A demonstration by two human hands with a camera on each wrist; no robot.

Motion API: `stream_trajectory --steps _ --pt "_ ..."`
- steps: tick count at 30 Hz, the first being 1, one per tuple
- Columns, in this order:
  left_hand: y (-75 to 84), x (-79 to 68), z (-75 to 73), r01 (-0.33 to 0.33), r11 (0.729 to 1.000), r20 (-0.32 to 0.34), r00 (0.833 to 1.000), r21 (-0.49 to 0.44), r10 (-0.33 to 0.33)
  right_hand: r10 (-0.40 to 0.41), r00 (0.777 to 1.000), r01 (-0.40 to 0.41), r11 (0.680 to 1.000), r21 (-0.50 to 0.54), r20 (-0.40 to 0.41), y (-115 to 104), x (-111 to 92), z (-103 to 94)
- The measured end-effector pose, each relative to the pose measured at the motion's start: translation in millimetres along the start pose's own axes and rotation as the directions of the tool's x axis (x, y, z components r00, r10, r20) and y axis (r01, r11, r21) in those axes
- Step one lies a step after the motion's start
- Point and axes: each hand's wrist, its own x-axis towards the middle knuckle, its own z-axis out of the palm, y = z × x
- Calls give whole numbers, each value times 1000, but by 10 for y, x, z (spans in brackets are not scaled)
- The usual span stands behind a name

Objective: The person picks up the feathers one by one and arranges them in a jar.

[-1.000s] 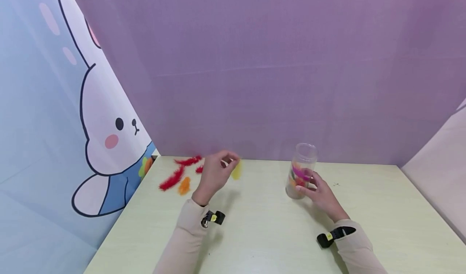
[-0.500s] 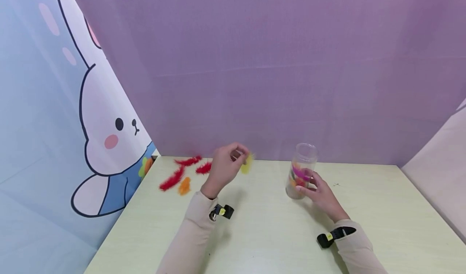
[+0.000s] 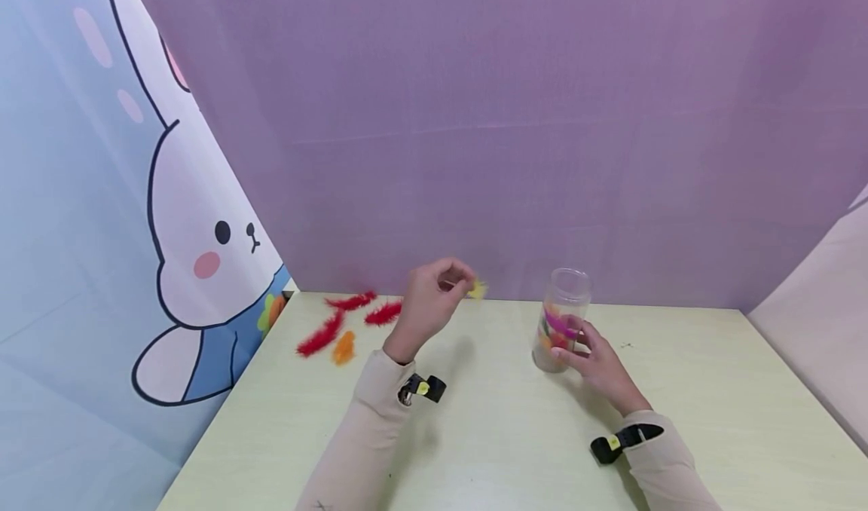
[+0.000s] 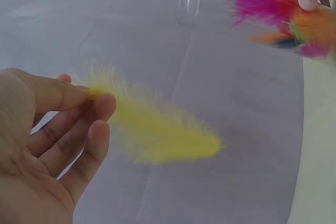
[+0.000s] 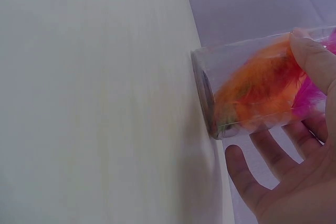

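Rabbit-print cloth (image 3: pixel 197 285): light blue with a white rabbit, down the left side of the head view.
Purple cloth (image 3: pixel 502 134): fills the upper middle, behind the table.
Table (image 3: pixel 495 443): pale green-white top across the lower frame.
Red feathers (image 3: pixel 320 334): three, lying apart from one another left of centre, near the table's back edge.
Orange feather (image 3: pixel 343 347): flat on the table, just below the red ones in the frame.
Left sleeve (image 3: pixel 359 436): beige, rising from the bottom edge, with a black camera (image 3: pixel 432 388) at the cuff.
Left hand (image 3: pixel 429 304): raised above the table at centre, thumb and a fingertip meeting in a pinch on one end of a yellow feather (image 4: pixel 163 135), the other fingers loosely bent.
Pinched feather: in the air, well short of the jar (image 3: pixel 568 300); in the left wrist view it slants from the fingertips at centre left toward the lower middle.
Clear jar: standing on the table right of centre, rim upward, with orange, red, magenta and dark feathers (image 5: pixel 262 82) inside.
Right hand (image 3: pixel 603 368): at the jar's right side, thumb and fingers curved about its lower half, the finger nearest the base held clear of the glass in the right wrist view.
Dark mark (image 3: pixel 627 344): small, on the tabletop, right of that hand.
Right sleeve (image 3: pixel 667 462): beige, lower right, likewise wearing a black camera.
Pale cloth (image 3: pixel 823 330): along the right edge.
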Motion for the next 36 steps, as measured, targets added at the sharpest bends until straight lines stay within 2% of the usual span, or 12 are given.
stream_trajectory --steps 11,19,27,36 --pt "76 95 70 -14 998 1 1000 -65 14 -27 1000 27 1000 13 4 21 5 4" --pt "189 168 133 -35 987 27 999 -154 40 -20 1000 20 1000 9 -1 77 35 6" --pt "255 218 209 -42 981 40 998 -190 50 0 1000 0 1000 4 12 71 46 14" --pt "282 275 326 -63 956 53 995 -287 81 0 1000 0 1000 7 2 121 74 13"
